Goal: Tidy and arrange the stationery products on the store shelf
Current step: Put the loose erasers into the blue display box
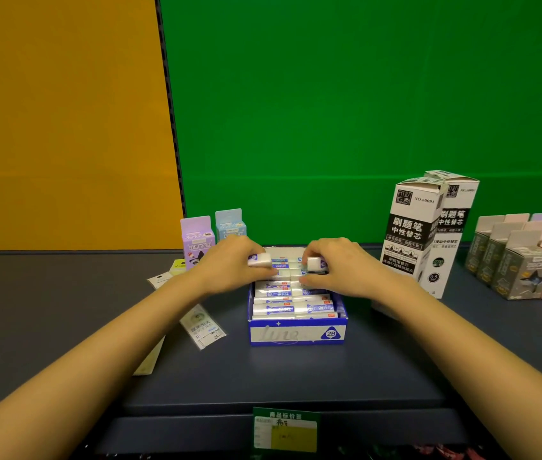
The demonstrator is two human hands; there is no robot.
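A blue and white display box [297,333] marked 2B stands on the dark shelf [64,293], filled with rows of wrapped white erasers [291,308]. My left hand [230,265] pinches one white eraser [259,260] above the box's far left end. My right hand [339,263] pinches another white eraser [315,263] above the far right end. Both hands hover over the back rows, hiding part of them.
Two tall white refill boxes [419,234] stand right of the display box. Grey and pink small cartons [521,260] line the far right. A purple carton [196,240] and a blue carton [230,224] stand behind left. Flat packets [203,328] lie left. A green price tag [286,429] hangs on the shelf edge.
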